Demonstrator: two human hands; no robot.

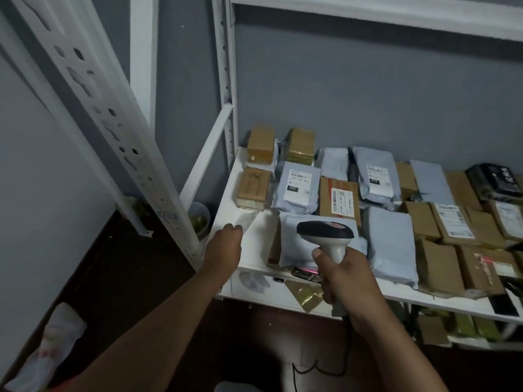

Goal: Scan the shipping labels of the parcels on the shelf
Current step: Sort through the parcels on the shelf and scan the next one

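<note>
While the right hand (343, 274) grips the handle of a grey barcode scanner (325, 232) w/ a dark head, at lower centre of the frame, the scanner head hangs over a grey poly mailer (294, 244) lying at the front edge of the white shelf (254, 244). Left hand (225, 244), just left of it, has fingers curled, pinching the corner of a whitish flat packet (249, 219) that lies on the shelf's bare left part. A reddish glow shows on sth small at the shelf's front lip (307, 271), below the scanner; can't tell what it is.

Parcels fill the shelf from centre to right edge of the frame: brown cardboard boxes (437, 267) and grey mailers, packed touching. Label-up ones: a grey mailer w/ a white label marked 231 (300, 183), a brown box w/ a red-edged barcode label (343, 202) just right of it, another grey mailer w/ a label (377, 176) further right. Two taped brown boxes (261, 142) sit at the back-left corner. A dark wrapped parcel (493, 181) is at the far right.

A black cable (346, 360) drops from the scanner's handle towards the bottom of the frame. A perforated white upright (113, 108) slants across the upper left.
</note>
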